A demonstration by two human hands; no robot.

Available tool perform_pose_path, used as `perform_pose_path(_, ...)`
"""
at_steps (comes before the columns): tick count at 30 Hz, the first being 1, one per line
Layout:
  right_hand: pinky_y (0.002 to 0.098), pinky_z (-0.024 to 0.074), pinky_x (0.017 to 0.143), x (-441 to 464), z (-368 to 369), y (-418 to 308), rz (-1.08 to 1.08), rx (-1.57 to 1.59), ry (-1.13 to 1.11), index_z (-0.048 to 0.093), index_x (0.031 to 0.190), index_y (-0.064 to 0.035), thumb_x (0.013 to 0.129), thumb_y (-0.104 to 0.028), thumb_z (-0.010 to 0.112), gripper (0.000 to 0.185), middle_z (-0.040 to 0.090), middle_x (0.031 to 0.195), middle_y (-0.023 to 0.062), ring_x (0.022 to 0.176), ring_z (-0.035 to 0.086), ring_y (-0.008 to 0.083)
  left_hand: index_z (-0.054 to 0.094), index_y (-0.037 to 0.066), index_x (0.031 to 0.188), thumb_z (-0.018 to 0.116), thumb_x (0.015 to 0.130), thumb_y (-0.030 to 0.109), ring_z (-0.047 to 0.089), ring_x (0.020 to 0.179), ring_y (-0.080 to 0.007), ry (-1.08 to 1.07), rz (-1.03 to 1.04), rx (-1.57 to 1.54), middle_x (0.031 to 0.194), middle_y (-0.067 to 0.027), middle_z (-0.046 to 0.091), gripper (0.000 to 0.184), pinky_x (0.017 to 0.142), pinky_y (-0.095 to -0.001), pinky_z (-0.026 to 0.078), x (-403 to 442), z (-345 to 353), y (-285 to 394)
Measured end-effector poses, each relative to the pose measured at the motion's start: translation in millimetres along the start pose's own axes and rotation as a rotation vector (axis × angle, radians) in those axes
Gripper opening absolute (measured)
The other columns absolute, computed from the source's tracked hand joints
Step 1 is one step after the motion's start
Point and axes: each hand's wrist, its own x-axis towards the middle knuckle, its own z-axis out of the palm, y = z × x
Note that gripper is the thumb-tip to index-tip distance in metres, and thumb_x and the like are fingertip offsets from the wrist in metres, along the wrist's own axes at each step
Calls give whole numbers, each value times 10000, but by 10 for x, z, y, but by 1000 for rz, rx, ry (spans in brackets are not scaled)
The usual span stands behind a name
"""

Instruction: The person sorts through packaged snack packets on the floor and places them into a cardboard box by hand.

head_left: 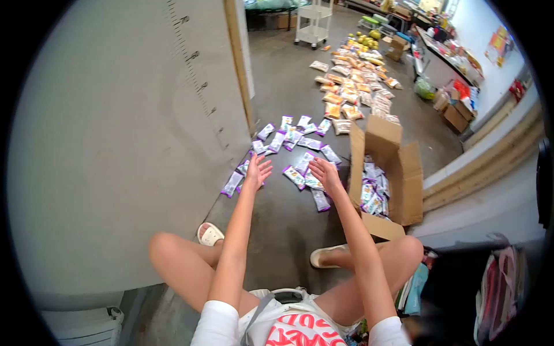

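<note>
My left hand (258,171) is stretched out over the floor with its fingers apart, holding nothing. Just beneath and beside it lie purple-and-white packets (232,183). My right hand (324,174) also reaches forward, palm turned inward and fingers extended, with nothing in it. Around it are more packets of the same kind (295,177), some partly hidden by the hand. To its right stands an open cardboard box (411,187), flaps folded out, with many similar packets (374,187) inside. Further packets (277,140) are scattered ahead of both hands.
Rows of orange and white bags (349,86) cover the floor ahead, with yellow-green round fruits (369,40) behind them. A white wall panel (127,144) stands at left. A white trolley (314,26) is at the back. Hanging clothes (499,288) are at lower right.
</note>
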Motion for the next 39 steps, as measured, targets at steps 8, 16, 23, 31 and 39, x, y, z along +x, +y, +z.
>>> perform_pose_path(8, 264, 380, 741, 702, 316, 977, 176, -125, -13, 382, 1023, 4, 718, -192, 465, 371, 468, 970, 115, 880, 475, 189, 202, 82, 1172, 298, 699, 543, 303, 1042, -287, 244, 14, 183, 1153, -175, 286, 668, 857, -409, 210, 60, -1199, 173)
perform_pose_path(16, 228, 375, 649, 1250, 617, 1834, 350, -326, -53, 442, 936, -30, 721, -203, 442, 275, 504, 846, 45, 757, 480, 123, 234, 82, 1159, 332, 710, 508, 312, 1038, -266, 290, -55, 222, 1151, -136, 310, 627, 840, -378, 237, 434, -1892, -96)
perform_pose_path(23, 255, 325, 467, 1369, 621, 2456, 565, -187, 211, 438, 774, -42, 680, -208, 489, 197, 357, 611, 2, 508, 352, 103, 307, -32, 1091, 409, 753, 328, 373, 975, -188, 214, 126, 494, 1082, -128, 381, 504, 812, -241, 281, 736, -2030, -295)
perform_pose_path(31, 347, 307, 717, 1519, 788, 2630, 553, -99, 398, 434, 875, -77, 639, -213, 523, 287, 453, 808, 35, 801, 414, 164, 381, -15, 1037, 424, 739, 323, 446, 892, -191, 426, 196, 607, 963, -143, 472, 453, 737, -278, 338, 955, -2042, -605)
perform_pose_path(39, 230, 390, 549, 1162, 738, 2982, 284, -167, 224, 496, 806, 16, 603, -88, 542, 232, 530, 723, 72, 617, 500, 135, 542, 39, 757, 467, 650, 336, 521, 700, -266, 698, 80, 777, 719, -141, 545, 325, 619, -337, 385, 622, -1610, -1103)
